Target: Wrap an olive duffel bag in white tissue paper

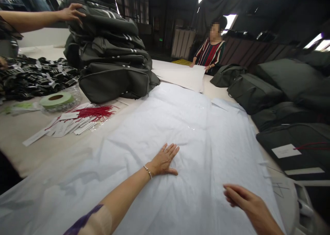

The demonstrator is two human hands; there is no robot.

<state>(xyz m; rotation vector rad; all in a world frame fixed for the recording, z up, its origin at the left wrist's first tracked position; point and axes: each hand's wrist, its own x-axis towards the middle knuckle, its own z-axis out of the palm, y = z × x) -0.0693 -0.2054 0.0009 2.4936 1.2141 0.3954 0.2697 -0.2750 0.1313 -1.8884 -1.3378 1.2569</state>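
Observation:
A large, wrinkled sheet of thin white plastic (185, 200) covers the near half of the table, turning see-through toward the lower left. Flat on its middle lies my left hand (163, 161), fingers stretched out and thumb apart, with a bracelet at the wrist. My right hand (243, 199) is over the sheet's right part, its fingers curled in against the thumb. Nothing shows between those fingers, and the plastic beside them is not pulled up. A lengthwise fold runs down the sheet between my two hands.
Dark grey bags (113, 82) are stacked at the far left, with a co-worker's hand (72, 13) on top. Tags with red strings (74, 121), a green tape roll (56, 100) and black straps (38, 77) lie left. More bags (255, 90) line the right. Another person (210, 53) handles white sheets (180, 73).

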